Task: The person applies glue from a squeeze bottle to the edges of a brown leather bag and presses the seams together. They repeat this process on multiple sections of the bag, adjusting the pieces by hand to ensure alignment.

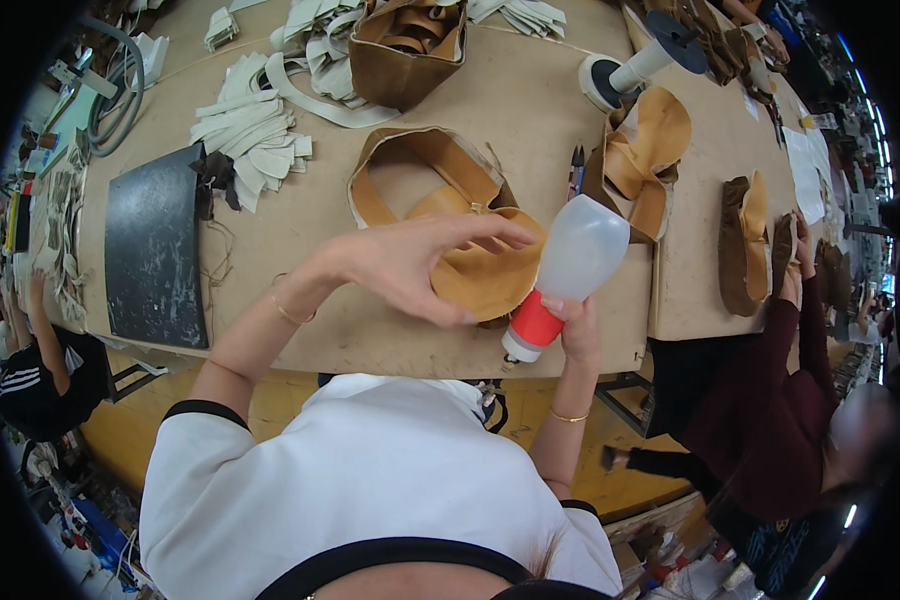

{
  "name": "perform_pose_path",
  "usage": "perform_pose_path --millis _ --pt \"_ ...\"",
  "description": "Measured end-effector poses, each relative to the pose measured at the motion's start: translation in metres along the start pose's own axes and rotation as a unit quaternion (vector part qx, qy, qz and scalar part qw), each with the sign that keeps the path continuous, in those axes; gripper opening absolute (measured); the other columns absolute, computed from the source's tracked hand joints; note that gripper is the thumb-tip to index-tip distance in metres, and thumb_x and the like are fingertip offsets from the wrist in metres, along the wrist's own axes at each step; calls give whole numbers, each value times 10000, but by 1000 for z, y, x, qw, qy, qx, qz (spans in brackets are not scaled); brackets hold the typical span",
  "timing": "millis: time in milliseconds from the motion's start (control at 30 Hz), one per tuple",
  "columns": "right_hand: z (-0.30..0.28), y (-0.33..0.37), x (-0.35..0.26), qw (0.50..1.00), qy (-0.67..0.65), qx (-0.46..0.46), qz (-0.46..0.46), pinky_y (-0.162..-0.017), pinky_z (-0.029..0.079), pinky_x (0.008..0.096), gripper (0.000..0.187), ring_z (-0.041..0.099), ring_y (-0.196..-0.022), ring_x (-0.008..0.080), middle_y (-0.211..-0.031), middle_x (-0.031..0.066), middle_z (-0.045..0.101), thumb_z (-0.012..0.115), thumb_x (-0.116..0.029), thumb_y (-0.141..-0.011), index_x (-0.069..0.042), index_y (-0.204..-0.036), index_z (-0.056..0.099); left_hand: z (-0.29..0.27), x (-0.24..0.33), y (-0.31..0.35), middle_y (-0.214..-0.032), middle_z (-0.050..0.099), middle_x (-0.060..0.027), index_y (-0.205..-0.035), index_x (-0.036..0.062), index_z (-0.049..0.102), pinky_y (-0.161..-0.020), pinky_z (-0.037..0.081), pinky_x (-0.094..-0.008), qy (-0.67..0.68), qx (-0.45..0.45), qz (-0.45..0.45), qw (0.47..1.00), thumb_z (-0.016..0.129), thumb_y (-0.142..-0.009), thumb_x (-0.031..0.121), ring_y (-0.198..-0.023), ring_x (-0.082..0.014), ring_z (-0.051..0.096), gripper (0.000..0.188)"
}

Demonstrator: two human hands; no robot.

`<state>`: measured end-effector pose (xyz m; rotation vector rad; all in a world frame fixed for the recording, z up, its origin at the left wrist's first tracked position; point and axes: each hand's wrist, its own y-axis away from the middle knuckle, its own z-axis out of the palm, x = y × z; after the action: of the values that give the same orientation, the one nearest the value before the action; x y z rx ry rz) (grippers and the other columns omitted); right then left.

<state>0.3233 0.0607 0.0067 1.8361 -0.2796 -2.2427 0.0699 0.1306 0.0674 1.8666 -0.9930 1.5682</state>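
Observation:
My right hand is wrapped round the red-banded neck of a translucent squeeze bottle. The bottle is tilted, its nozzle pointing down toward me at the table's near edge. My left hand is over a tan and brown leather piece, thumb and fingers spread apart in a wide curve. Whether its fingertips touch the leather I cannot tell. The piece has a brown outer band curving round at the back and a tan rounded flap under my hand.
A dark slab lies at left beside pale strips. Beyond stand a brown leather piece and a spool. Pens and another leather piece lie at right. A co-worker in maroon handles leather at far right.

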Motion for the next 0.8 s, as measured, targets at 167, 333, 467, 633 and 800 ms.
perform_pose_path --millis 167,333,467,633,800 --pt "5 -3 -1 999 -8 21 -26 -663 449 238 415 541 -762 105 -875 35 576 685 -199 -676 3 -1018 560 35 23 -8 -1246 536 -146 -1339 57 420 -935 440 -396 -140 99 -107 979 782 -715 318 -1100 -255 551 766" --pt "2 -5 2 998 1 50 -26 -695 458 259 413 551 -772 121 -864 44 587 683 -185 -667 0 -1018 572 52 8 -6 -892 679 -125 -1051 -34 632 -704 523 -288 -2 122 -195 973 717 -815 196 -768 -174 657 340" --pt "-4 -7 -2 998 41 43 22 -769 487 336 500 596 -835 218 -919 139 595 632 -289 -646 35 -1020 560 24 -13 3 -727 673 -48 -882 -42 678 -584 486 -200 55 206 -202 956 663 -867 130 -651 -69 613 173" --pt "0 -8 -19 993 -17 22 -113 -763 487 348 473 589 -844 247 -904 156 589 612 -313 -645 42 -955 572 -3 -22 14 -768 683 -52 -935 -48 675 -598 493 -208 197 164 -284 924 667 -870 156 -671 -59 616 214" --pt "20 -14 -37 966 -104 115 -208 -775 494 359 468 586 -848 243 -903 157 582 579 -330 -710 42 -992 548 -2 -25 16 -858 688 -72 -1019 -54 657 -665 538 -227 304 165 -278 896 629 -894 152 -729 -92 650 242"
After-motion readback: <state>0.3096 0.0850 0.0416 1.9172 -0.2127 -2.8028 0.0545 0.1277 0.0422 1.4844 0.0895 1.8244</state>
